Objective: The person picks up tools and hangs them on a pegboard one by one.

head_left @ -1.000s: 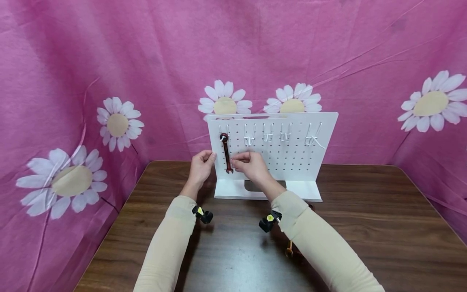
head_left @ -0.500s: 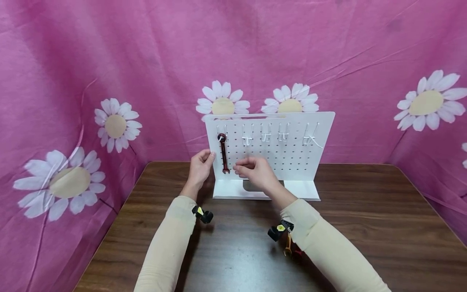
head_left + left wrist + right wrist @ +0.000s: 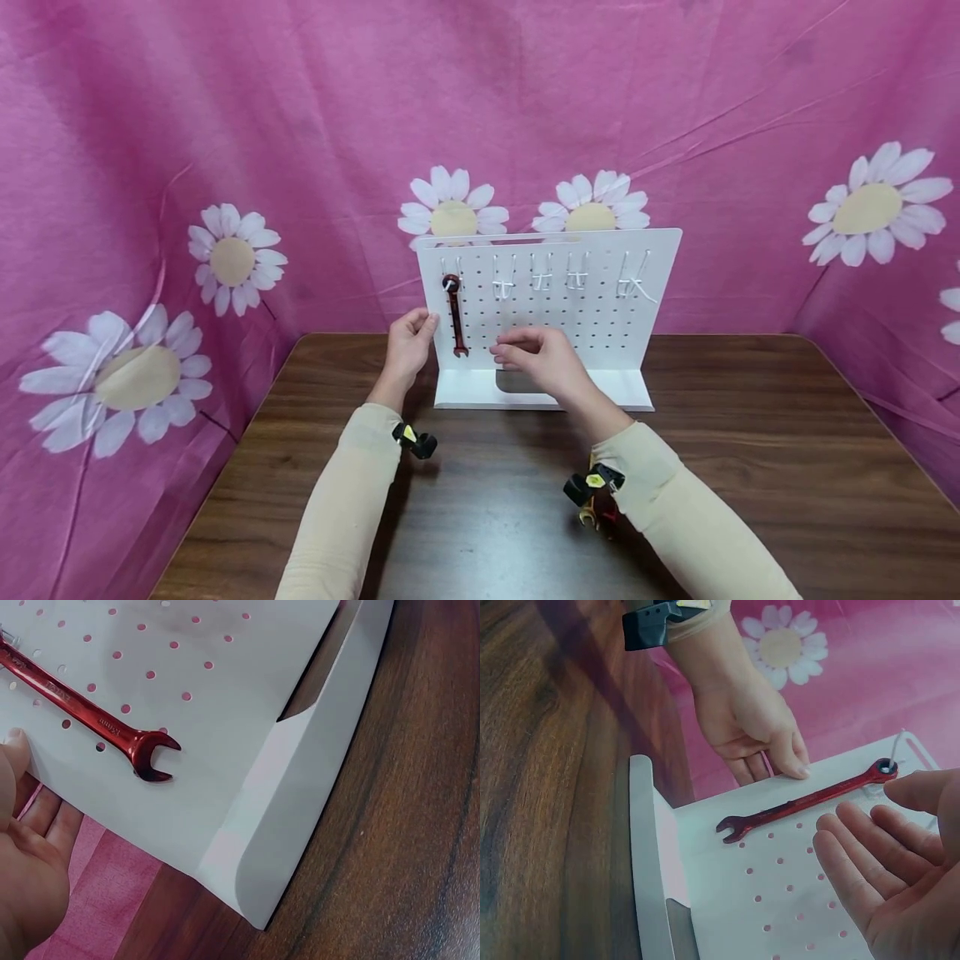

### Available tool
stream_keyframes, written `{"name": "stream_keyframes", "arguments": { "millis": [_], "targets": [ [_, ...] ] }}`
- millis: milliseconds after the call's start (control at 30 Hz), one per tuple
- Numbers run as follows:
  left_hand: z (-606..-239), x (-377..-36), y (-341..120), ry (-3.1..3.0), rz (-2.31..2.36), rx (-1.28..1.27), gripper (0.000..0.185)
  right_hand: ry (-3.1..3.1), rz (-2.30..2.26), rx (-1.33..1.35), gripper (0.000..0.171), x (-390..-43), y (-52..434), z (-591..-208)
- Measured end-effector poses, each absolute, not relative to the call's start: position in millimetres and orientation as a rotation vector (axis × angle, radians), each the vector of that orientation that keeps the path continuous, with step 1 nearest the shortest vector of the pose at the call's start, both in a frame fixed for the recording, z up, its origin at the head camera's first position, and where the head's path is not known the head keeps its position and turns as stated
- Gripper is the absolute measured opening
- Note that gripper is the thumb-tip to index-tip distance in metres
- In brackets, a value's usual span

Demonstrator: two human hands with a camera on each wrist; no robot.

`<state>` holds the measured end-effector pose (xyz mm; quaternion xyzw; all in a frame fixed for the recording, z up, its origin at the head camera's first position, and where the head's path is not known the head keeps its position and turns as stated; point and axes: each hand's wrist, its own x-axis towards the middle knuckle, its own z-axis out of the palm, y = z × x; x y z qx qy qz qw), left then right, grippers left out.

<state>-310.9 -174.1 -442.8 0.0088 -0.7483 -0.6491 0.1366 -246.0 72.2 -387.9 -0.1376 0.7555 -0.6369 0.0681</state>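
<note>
Red wrench (image 3: 457, 321) hangs by its ring end (image 3: 876, 775) on a white hook (image 3: 895, 750), 9 o'clock on the pegboard (image 3: 558, 308), open end (image 3: 141, 754) toward 6. Left hand (image 3: 408, 343) at the board's 8-to-9 o'clock, clamped on its edge: thumb in front, fingers behind. Right hand (image 3: 546, 362) at the wrench's 4 o'clock, apart from it; fingers loosely bent, gap between thumb and fingers, nothing held. Handling, my guess: metal, stiff, modest heft, not fragile; glossy finish could slip, and it may swing on the hook. Best hold looks like mid-shank (image 3: 70, 700), clear of the hook. Writing: marks on the shank in left wrist view; one nearest the open end seems to finish in "mm", digits unclear. Middle mark unreadable, so no brand.
</note>
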Motion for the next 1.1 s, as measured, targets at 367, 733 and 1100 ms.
{"name": "stream_keyframes", "arguments": {
  "millis": [367,733,1100],
  "targets": [
    [-441,-311,-176,-2.196,-1.833,0.039,0.023,2.31,-1.852,-0.408,0.028,-234,88,-387],
    [-439,-310,-174,-2.228,-1.809,0.061,0.025,2.374,-1.759,-0.509,0.022,-223,112,-393],
    [-439,-309,-174,-2.217,-1.831,0.041,0.024,2.465,-1.687,-0.491,0.022,-209,142,-402]
  ]
}}
